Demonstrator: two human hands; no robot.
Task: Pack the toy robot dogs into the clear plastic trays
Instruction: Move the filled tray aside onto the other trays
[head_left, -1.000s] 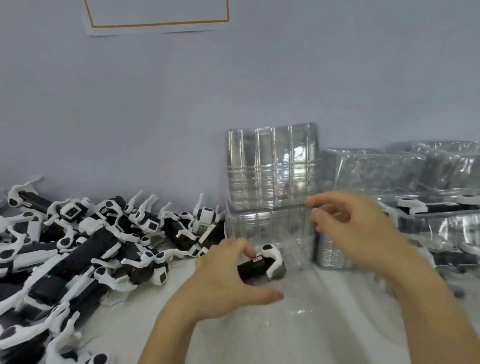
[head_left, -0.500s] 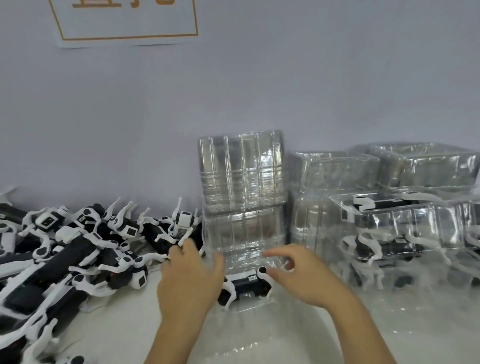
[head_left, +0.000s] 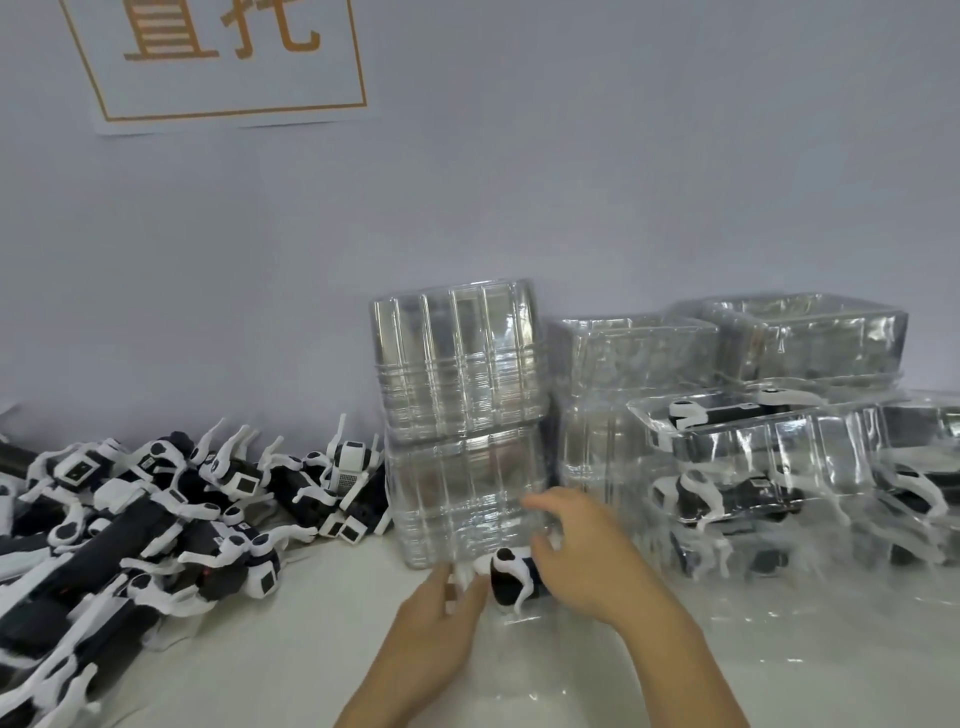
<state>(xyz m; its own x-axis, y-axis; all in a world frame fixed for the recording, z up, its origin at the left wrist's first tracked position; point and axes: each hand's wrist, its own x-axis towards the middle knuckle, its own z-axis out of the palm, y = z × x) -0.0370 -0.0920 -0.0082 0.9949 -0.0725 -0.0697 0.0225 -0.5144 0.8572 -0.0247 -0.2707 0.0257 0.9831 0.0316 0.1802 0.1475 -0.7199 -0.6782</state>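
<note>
Left hand (head_left: 441, 631) pinching the near end of one toy robot dog (head_left: 511, 579); right hand (head_left: 582, 551) curled over its far end, fingers partly blurred. Dog lying on its side on the white counter (head_left: 291, 660), inside or on a barely visible clear tray (head_left: 561, 670); cannot tell which. Behind, touching or nearly so, a stack of empty trays (head_left: 462, 415). Left, a heap of unpacked dogs (head_left: 156, 519); right, filled trays (head_left: 737, 467). Step in hand, probably: seating the dog. Next: pressing it down evenly, legs tucked, without cracking thin plastic.
</note>
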